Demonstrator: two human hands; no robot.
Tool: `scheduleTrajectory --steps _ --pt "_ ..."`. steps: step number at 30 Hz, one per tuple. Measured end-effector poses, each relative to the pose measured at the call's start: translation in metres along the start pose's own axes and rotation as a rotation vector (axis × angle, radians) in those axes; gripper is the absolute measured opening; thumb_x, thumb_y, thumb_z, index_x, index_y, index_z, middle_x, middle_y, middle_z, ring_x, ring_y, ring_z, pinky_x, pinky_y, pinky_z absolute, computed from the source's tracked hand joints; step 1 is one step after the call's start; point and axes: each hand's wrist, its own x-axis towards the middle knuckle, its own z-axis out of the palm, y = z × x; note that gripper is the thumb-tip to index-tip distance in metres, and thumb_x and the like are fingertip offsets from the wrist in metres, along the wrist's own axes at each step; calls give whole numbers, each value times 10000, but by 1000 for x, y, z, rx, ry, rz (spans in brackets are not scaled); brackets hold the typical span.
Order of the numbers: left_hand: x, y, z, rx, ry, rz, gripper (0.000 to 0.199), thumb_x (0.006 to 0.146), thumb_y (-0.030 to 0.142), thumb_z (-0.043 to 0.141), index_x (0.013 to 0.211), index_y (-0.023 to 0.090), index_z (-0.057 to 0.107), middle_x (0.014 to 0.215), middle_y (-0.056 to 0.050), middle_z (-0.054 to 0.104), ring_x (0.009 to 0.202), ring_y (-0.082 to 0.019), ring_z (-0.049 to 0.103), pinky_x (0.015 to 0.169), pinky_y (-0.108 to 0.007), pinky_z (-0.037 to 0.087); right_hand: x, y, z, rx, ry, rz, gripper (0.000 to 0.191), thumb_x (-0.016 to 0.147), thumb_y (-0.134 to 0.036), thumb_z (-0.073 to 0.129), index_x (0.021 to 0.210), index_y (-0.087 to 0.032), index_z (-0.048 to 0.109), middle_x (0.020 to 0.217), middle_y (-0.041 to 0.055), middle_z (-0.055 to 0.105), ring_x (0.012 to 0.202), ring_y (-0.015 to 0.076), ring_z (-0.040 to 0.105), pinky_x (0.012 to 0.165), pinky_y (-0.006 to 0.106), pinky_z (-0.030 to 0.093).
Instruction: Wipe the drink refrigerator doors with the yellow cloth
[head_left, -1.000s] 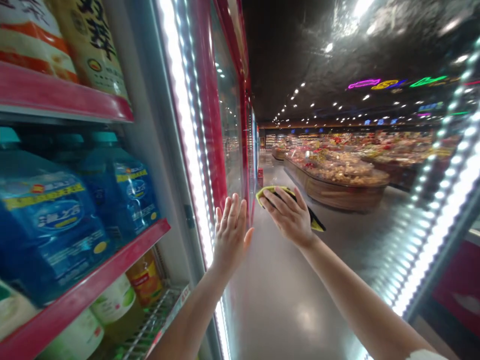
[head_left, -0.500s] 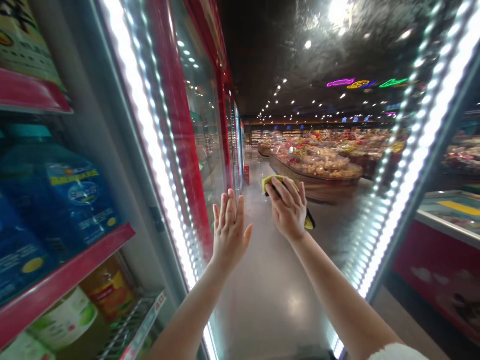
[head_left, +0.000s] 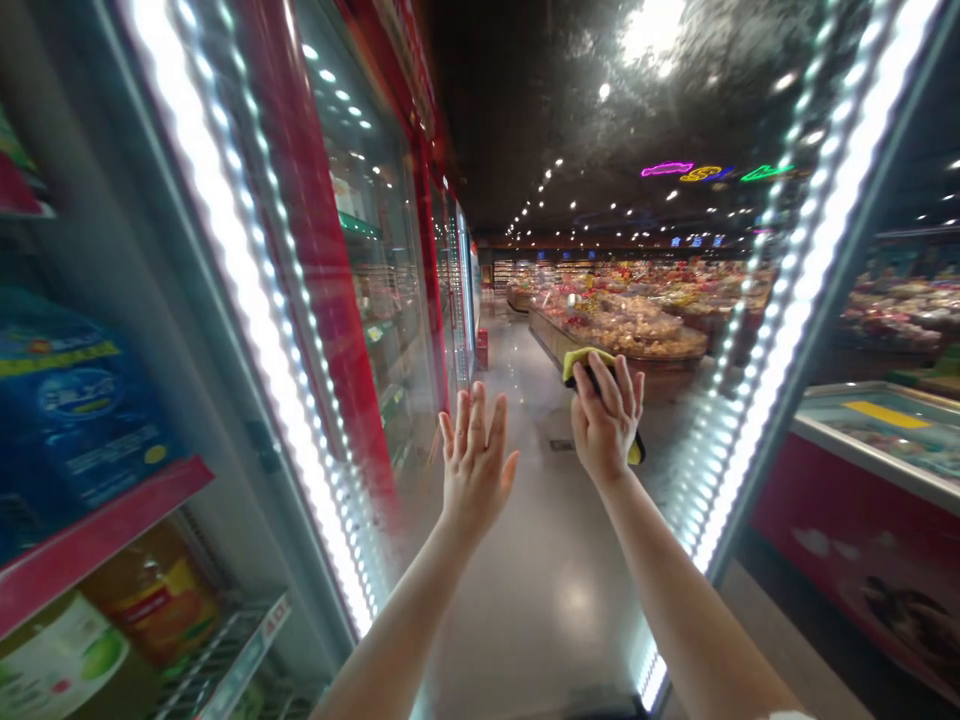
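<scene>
A yellow cloth with dark edging (head_left: 577,358) lies under my right hand (head_left: 606,425), whose fingers press it against a clear glass door (head_left: 517,610). The cloth shows above the fingertips and beside the wrist; the palm side is hidden. To the left, my left hand (head_left: 478,455) is held up with fingers spread and nothing in it. It seems to rest flat on the same glass, though contact is hard to make out. Bright LED strips run down the door's left side (head_left: 225,280) and right side (head_left: 806,260).
At left, shelves hold blue packs (head_left: 82,410) and bottles with a green-and-white label (head_left: 67,650). Through the glass stand red-framed coolers (head_left: 352,270), an aisle floor (head_left: 525,350) and a heaped produce island (head_left: 637,335). A chest freezer (head_left: 885,430) is at right.
My right hand has slid right across the glass with the cloth. My left hand has shifted slightly right too. The door frame and shelves now appear farther left in view.
</scene>
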Motion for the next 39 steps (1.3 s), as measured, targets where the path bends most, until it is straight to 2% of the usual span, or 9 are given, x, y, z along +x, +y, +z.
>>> scheduleTrajectory --steps 3,6,12,15,19,24,28,33,39 --pt "1 11 7 0 20 -22 1024 916 228 673 1646 241 -44 1702 -172 126 1574 -346 53 1245 -663 206 -26 6 -8 -42 58 42 584 995 -174 527 1559 -301 447 1441 113 635 1484 305 432 1234 590 303" --pt "2 19 15 4 44 -28 987 920 223 666 1651 222 2 1698 -168 156 1575 -335 60 1257 -632 204 -41 -2 -7 -23 -24 -23 569 1001 -158 510 1547 -312 466 1380 86 684 1437 264 497 1252 515 297" --pt "12 37 27 41 53 37 944 926 239 670 1651 204 66 1682 -159 228 1577 -307 102 1281 -579 163 -5 41 -8 -48 -23 -2 463 1014 -207 510 1458 -323 576 1417 49 659 1437 235 490 1282 518 216" --pt "14 48 33 52 54 26 968 912 244 693 1650 205 68 1685 -161 206 1577 -309 104 1281 -570 173 -17 65 -19 -95 7 101 490 1029 -218 480 1515 -277 511 1475 93 608 1485 266 428 1262 570 241" --pt "16 63 44 53 36 61 991 902 246 708 1649 209 59 1677 -143 234 1576 -299 120 1291 -552 151 -44 62 -28 -104 -39 44 535 1032 -169 451 1564 -226 435 1482 126 601 1508 258 397 1250 523 299" --pt "25 84 57 35 3 121 940 919 211 668 1648 230 74 1672 -117 260 1572 -291 163 1300 -537 107 -18 84 -26 -41 -87 -115 485 1031 -165 461 1500 -269 526 1436 75 648 1458 214 475 1248 443 327" --pt "29 102 65 10 -33 110 942 916 197 664 1647 240 71 1675 -109 263 1573 -292 161 1297 -548 121 -21 125 -33 -172 -34 81 496 1051 -213 439 1544 -258 468 1518 110 568 1499 261 412 1244 523 312" --pt "24 122 81 -14 -51 106 947 910 201 675 1649 229 82 1690 -127 217 1577 -298 145 1287 -545 182 -61 123 -37 -186 -110 173 625 1046 -194 416 1643 -234 235 1618 147 428 1556 304 291 1226 568 339" --pt "22 147 104 -41 -74 127 952 898 190 689 1650 230 106 1695 -125 213 1583 -290 131 1285 -538 195 -36 153 -33 -137 -140 94 593 1048 -196 403 1625 -283 294 1598 114 465 1541 271 331 1255 556 287"
